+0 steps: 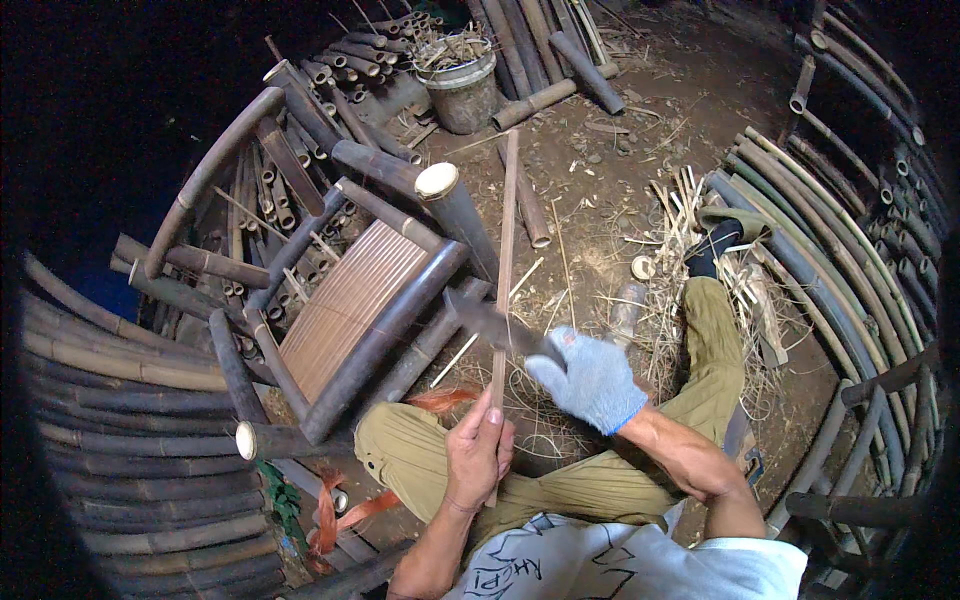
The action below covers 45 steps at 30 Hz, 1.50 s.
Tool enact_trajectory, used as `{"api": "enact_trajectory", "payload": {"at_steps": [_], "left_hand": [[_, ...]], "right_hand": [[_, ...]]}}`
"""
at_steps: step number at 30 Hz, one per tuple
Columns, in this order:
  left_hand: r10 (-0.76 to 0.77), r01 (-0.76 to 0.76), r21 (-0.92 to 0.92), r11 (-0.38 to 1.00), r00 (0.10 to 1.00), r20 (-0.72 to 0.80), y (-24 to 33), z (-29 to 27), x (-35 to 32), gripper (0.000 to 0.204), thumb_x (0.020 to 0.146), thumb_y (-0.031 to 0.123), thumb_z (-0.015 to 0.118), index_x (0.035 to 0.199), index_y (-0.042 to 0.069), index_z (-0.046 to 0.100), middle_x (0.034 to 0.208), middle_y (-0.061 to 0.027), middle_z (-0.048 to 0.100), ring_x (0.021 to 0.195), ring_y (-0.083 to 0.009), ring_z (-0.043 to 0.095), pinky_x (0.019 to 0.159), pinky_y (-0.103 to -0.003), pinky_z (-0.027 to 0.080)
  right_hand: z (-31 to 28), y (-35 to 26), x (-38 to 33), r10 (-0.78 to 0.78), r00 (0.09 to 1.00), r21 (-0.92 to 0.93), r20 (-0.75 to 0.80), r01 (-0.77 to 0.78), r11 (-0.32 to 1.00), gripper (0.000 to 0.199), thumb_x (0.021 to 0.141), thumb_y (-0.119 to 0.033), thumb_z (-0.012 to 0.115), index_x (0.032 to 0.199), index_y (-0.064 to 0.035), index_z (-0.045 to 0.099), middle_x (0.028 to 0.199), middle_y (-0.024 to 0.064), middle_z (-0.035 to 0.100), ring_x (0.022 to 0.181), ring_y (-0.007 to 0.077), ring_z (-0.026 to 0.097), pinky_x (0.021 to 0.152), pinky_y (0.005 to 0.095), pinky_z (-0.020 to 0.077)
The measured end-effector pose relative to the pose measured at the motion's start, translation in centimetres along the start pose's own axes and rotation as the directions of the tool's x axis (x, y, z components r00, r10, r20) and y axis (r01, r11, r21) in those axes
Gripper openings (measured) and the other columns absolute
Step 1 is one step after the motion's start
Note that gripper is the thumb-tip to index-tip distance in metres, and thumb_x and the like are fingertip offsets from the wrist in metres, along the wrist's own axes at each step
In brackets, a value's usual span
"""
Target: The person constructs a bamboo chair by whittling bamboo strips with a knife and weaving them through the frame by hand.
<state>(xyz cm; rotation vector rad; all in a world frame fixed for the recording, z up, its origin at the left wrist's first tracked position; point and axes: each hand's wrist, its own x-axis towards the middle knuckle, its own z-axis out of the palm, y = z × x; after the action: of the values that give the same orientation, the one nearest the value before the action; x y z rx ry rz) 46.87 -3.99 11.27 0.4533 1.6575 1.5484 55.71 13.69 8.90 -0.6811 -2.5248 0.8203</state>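
Shirt point(640, 565), gloved hand point(592, 382), scrap-filled bucket point(466, 98)

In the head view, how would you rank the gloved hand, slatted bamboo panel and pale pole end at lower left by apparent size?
1. Slatted bamboo panel
2. Gloved right hand
3. Pale pole end

The hand may look bigger through nearness.

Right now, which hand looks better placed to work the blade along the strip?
Probably the right hand: gloved, it holds the dark blade at the bamboo strip, while the bare left hand grips the strip's lower part.
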Motion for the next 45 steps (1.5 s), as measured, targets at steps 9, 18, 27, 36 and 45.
{"api": "enact_trajectory", "payload": {"at_steps": [9, 18, 27, 36, 45], "left_hand": [[-0.04, 0.03, 0.079, 0.996, 0.991, 0.127, -2.2, 0.1, -4.8, 0.044, 0.104, 0.023, 0.047, 0.145, 0.008, 0.045, 0.057, 0.0033, 0.045, 0.045, -0.0056, 0.037, 0.04, -0.021, 0.03], [-0.169, 0.151, 0.135, 0.979, 0.977, 0.131, -2.2, -2.2, -6.1, 0.044, 0.104, 0.019, 0.048, 0.146, 0.005, 0.044, 0.06, 0.0047, 0.045, 0.046, -0.0039, 0.037, 0.043, -0.019, 0.029], [-0.129, 0.183, -0.317, 0.931, 0.974, 0.185, -2.1, -2.8, -1.6, 0.045, 0.106, 0.033, 0.037, 0.141, 0.006, 0.046, 0.06, 0.0007, 0.046, 0.042, -0.0064, 0.039, 0.037, -0.022, 0.033], [-0.084, 0.234, -0.508, 0.829, 0.95, 0.301, 0.3, 1.7, 4.4, 0.038, 0.107, 0.029, 0.035, 0.139, 0.01, 0.042, 0.057, 0.001, 0.04, 0.037, -0.0059, 0.031, 0.034, -0.019, 0.028], [-0.132, 0.209, -0.246, 0.946, 0.946, 0.295, -0.4, 0.9, -1.6, 0.047, 0.108, 0.027, 0.036, 0.151, 0.008, 0.033, 0.055, 0.0022, 0.037, 0.038, -0.0052, 0.03, 0.037, -0.02, 0.031]], "right_hand": [[-3.9, 8.4, 6.6, 0.143, 0.956, -0.07, -0.256, -0.165, 0.984, 0.053, 0.095, -0.055, 0.05, 0.085, -0.0046, 0.06, 0.076, 0.0229, 0.065, 0.072, 0.0432, 0.065, 0.063, 0.0509, 0.0502], [-4.9, 10.3, 7.2, 0.076, 0.971, -0.306, -0.226, -0.145, 0.941, 0.043, 0.098, -0.047, 0.049, 0.088, -0.0058, 0.059, 0.078, 0.0202, 0.066, 0.074, 0.0404, 0.065, 0.065, 0.0506, 0.0508], [-7.2, 7.6, 5.2, 0.185, 0.934, -0.116, -0.307, -0.23, 0.966, 0.048, 0.092, -0.05, 0.057, 0.09, -0.0023, 0.062, 0.085, 0.0249, 0.066, 0.082, 0.0419, 0.066, 0.072, 0.0507, 0.0519], [-2.0, 1.0, -0.6, -0.053, 0.998, -0.029, -0.023, 0.052, 0.998, 0.043, 0.083, -0.05, 0.067, 0.081, -0.0076, 0.058, 0.072, 0.0163, 0.062, 0.069, 0.0378, 0.064, 0.061, 0.0463, 0.0499], [-2.1, 6.4, 3.1, 0.113, 0.95, -0.099, -0.292, -0.147, 0.984, 0.05, 0.091, -0.055, 0.056, 0.088, -0.0056, 0.063, 0.076, 0.0207, 0.067, 0.073, 0.04, 0.067, 0.062, 0.0483, 0.0516]]}}
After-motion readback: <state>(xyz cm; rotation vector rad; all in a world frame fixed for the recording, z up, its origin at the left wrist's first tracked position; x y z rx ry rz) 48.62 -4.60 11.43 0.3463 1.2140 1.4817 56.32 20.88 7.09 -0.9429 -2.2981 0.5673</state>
